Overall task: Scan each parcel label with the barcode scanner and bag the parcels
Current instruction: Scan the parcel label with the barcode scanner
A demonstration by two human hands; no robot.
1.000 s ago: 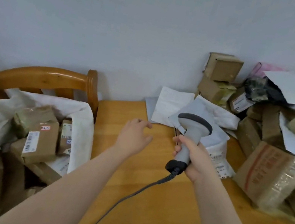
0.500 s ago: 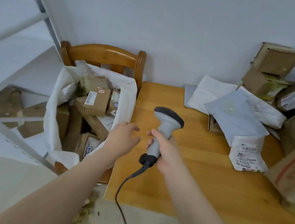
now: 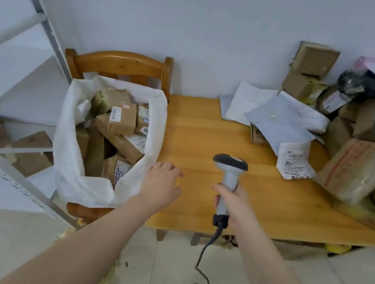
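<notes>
Over the table (image 3: 208, 130), right hand (image 3: 235, 204) grips the barcode scanner (image 3: 229, 174); left hand (image 3: 161, 184) spread empty beside it.

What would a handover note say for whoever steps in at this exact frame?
Right hand: gripping the grey handheld barcode scanner upright above the wooden table.
Left hand: empty, fingers spread, at the table's left edge beside the white woven sack.
Done: several labelled brown cardboard parcels already lie in the sack, which sits on the wooden chair.
Left: the heap of cardboard boxes and white mailer bags on the table's right side is not yet bagged; whether any is scanned cannot be told.
</notes>
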